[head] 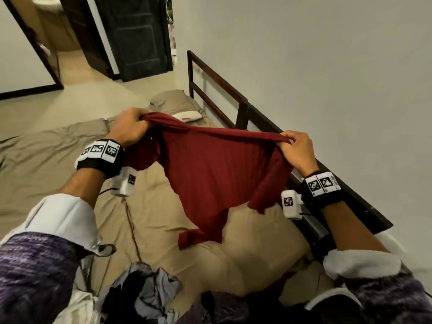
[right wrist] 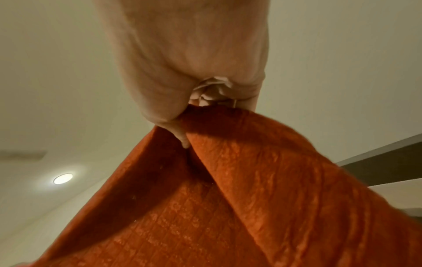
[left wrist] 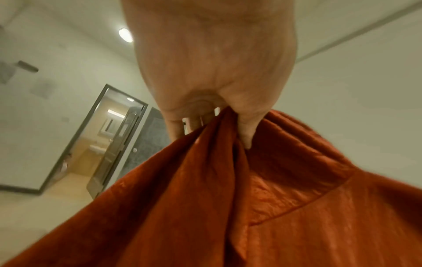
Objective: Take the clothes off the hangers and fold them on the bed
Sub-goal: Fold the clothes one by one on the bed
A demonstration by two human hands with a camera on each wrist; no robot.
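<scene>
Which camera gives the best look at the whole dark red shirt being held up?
The head view: the dark red ribbed shirt hangs spread between the left hand and right hand, over the tan bed sheet. Each wrist view shows only bunched fabric at that hand's grip.

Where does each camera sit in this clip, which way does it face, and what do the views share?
Head: worn on the head, facing forward and down at the bed; shows both forearms, left hand and right hand holding up a red shirt.
Left wrist: sits under the left wrist, facing along the hand and upward toward the ceiling and a doorway; shows the left hand gripping bunched cloth.
Right wrist: under the right wrist, facing upward toward the ceiling; shows the right hand gripping the shirt's edge.
Shared: all three views show the red shirt.
</scene>
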